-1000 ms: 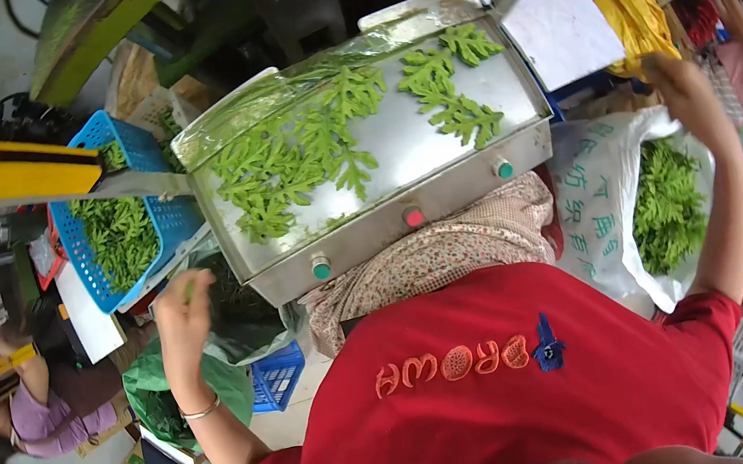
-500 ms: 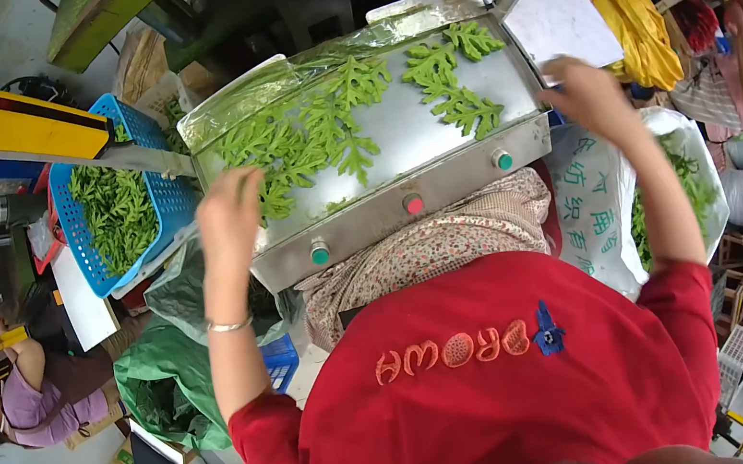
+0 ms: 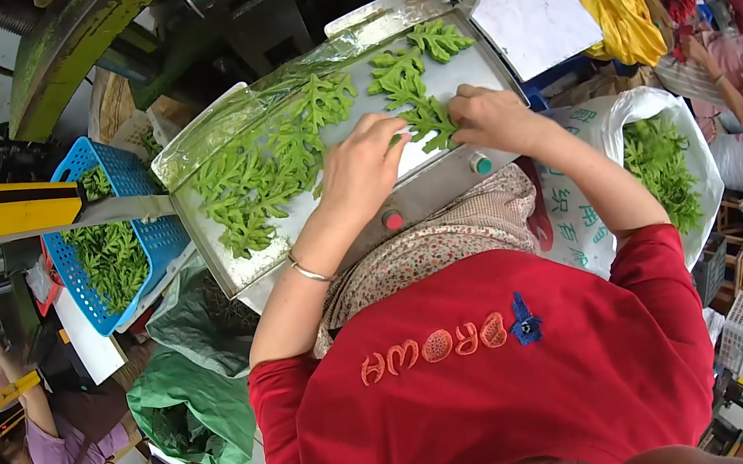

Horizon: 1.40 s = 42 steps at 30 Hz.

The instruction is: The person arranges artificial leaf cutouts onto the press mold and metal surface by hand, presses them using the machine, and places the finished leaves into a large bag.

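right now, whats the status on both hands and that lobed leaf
Left hand and right hand at metal tray front, grip unclear. Lobed green leaf between them. Nothing visible blocking either hand.

Workshop, green machine frame (image 3: 69, 52), push buttons (image 3: 393, 220)

Left hand (image 3: 358, 168) and right hand (image 3: 502, 120) face each other, fingers (image 3: 464, 108) curled.

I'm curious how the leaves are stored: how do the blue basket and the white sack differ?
The blue basket has stiff-looking walls full of holes; the white sack looks soft and creased. The sack carries green writing, while the basket's visible walls show none. The basket is left of the metal tray, the sack right. Both hold green leaves.
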{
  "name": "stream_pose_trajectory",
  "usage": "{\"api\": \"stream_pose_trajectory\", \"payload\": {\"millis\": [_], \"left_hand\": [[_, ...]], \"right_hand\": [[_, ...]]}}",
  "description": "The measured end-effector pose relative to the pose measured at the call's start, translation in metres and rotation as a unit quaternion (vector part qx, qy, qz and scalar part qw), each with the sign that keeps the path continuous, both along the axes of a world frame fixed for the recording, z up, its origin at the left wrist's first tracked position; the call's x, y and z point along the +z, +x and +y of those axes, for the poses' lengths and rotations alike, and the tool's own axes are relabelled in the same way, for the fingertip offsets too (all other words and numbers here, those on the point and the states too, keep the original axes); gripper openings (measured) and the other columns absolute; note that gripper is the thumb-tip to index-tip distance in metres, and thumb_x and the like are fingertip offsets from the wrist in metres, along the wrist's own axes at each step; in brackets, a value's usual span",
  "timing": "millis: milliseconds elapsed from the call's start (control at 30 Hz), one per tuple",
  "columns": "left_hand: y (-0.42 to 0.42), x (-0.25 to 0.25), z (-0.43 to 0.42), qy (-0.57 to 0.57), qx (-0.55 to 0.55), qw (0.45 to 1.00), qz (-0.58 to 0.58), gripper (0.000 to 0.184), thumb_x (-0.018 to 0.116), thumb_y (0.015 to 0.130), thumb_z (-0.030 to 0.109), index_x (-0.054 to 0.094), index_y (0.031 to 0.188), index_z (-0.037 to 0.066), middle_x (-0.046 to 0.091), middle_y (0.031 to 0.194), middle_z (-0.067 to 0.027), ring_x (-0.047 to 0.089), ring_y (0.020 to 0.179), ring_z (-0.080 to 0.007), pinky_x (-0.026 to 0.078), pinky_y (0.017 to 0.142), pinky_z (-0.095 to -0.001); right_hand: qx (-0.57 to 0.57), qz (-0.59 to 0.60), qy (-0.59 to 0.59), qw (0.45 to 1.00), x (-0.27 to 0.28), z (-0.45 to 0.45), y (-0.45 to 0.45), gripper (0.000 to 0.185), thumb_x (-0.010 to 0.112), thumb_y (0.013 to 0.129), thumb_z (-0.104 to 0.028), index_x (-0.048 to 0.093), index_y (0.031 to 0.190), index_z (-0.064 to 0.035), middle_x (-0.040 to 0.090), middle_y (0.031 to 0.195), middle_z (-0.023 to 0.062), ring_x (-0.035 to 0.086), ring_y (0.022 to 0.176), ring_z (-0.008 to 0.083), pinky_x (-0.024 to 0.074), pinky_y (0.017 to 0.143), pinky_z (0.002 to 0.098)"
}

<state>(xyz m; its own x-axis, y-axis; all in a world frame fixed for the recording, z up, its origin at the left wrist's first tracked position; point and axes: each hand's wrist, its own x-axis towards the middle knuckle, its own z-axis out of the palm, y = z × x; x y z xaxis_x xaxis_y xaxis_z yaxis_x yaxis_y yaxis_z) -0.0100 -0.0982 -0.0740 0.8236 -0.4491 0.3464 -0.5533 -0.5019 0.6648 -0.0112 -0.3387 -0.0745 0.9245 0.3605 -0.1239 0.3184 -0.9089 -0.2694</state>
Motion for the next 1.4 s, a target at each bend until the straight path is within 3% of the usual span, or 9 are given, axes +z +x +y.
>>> {"api": "stream_pose_trajectory", "payload": {"millis": [267,433,567,733,900,1100,1233,1333,1400], "left_hand": [[0.003,0.033,0.002,0.037,0.009,0.999,0.006,0.017,0.062,0.082,0.013,0.065,0.097,0.006,0.065,0.097,-0.0028,0.063,0.066,-0.0255,0.049,0.058,-0.0314],[0.024,0.039,0.032,-0.003,0.063,0.998,0.032,0.026,0.066,0.081,0.01,0.065,0.106,0.005,0.066,0.08,-0.004,0.054,0.057,-0.0133,0.042,0.049,-0.022],[0.023,0.041,0.047,-0.256,0.122,0.916,0.283,0.019,0.066,0.083,0.011,0.066,0.101,0.004,0.063,0.067,-0.004,0.046,0.046,-0.008,0.034,0.04,-0.0176],[0.029,0.055,0.057,-0.329,0.184,0.847,0.374,0.014,0.065,0.085,0.013,0.067,0.096,0.003,0.06,0.063,-0.003,0.041,0.041,-0.0045,0.029,0.036,-0.0165],[0.046,0.04,0.054,-0.313,0.216,0.882,0.277,0.011,0.065,0.085,0.012,0.067,0.093,0.005,0.058,0.061,-0.0014,0.039,0.04,-0.0041,0.029,0.037,-0.0154],[0.062,0.046,0.058,-0.358,0.227,0.85,0.312,0.01,0.066,0.085,0.013,0.067,0.091,0.006,0.057,0.06,0.0004,0.039,0.041,-0.003,0.029,0.038,-0.0148],[0.068,0.043,0.068,-0.426,0.281,0.804,0.305,0.01,0.068,0.084,0.012,0.068,0.09,0.005,0.059,0.062,0.0009,0.04,0.042,-0.003,0.032,0.036,-0.0153],[0.076,0.043,0.092,-0.463,0.317,0.766,0.313,0.01,0.069,0.083,0.013,0.068,0.09,0.005,0.059,0.063,0.001,0.039,0.042,-0.0027,0.032,0.036,-0.0152],[0.078,0.044,0.104,-0.5,0.348,0.725,0.321,0.01,0.069,0.083,0.013,0.068,0.09,0.005,0.059,0.063,0.0011,0.039,0.042,-0.0024,0.033,0.036,-0.0152]], "right_hand": [[0.067,-0.08,0.05,0.993,0.05,0.044,0.008,0.019,0.065,0.075,-0.008,0.057,0.091,-0.0037,0.061,0.086,0.0073,0.057,0.064,0.0224,0.0454,0.059,0.03],[0.054,0.01,0.32,0.946,0.07,0.082,0.04,0.019,0.065,0.075,-0.004,0.061,0.093,-0.0023,0.062,0.085,0.0073,0.053,0.061,0.0173,0.043,0.055,0.0265],[0.034,0.045,0.398,0.916,0.063,0.104,0.056,0.017,0.065,0.074,-0.001,0.064,0.091,-0.0016,0.063,0.081,0.0059,0.05,0.059,0.0141,0.042,0.054,0.0247],[0.069,-0.101,0.44,0.889,0.06,0.13,0.069,0.009,0.063,0.075,-0.002,0.063,0.083,-0.0003,0.063,0.077,0.0078,0.056,0.059,0.0207,0.0432,0.051,0.0304],[0.099,-0.315,0.366,0.87,0.049,0.141,0.088,0.009,0.065,0.076,-0.001,0.064,0.085,0.0015,0.063,0.076,0.0063,0.051,0.056,0.0147,0.0417,0.052,0.0231],[0.087,-0.336,0.302,0.888,0.044,0.146,0.098,0.006,0.065,0.074,-0.001,0.062,0.079,0.001,0.063,0.077,0.0082,0.054,0.056,0.0192,0.044,0.051,0.0276],[-0.006,-0.159,0.374,0.914,0.046,0.142,0.094,0.003,0.064,0.075,-0.001,0.062,0.077,0.0006,0.063,0.075,0.0083,0.053,0.054,0.0203,0.0443,0.05,0.028],[-0.037,-0.066,0.36,0.93,0.028,0.116,0.095,0.005,0.063,0.077,-0.003,0.062,0.078,0.0012,0.063,0.072,0.0085,0.052,0.052,0.0197,0.043,0.05,0.028],[-0.009,0.097,0.283,0.954,0.015,0.098,0.098,0.011,0.063,0.079,-0.008,0.062,0.081,0.0022,0.062,0.074,0.0083,0.05,0.052,0.0173,0.0419,0.05,0.0275]]}}
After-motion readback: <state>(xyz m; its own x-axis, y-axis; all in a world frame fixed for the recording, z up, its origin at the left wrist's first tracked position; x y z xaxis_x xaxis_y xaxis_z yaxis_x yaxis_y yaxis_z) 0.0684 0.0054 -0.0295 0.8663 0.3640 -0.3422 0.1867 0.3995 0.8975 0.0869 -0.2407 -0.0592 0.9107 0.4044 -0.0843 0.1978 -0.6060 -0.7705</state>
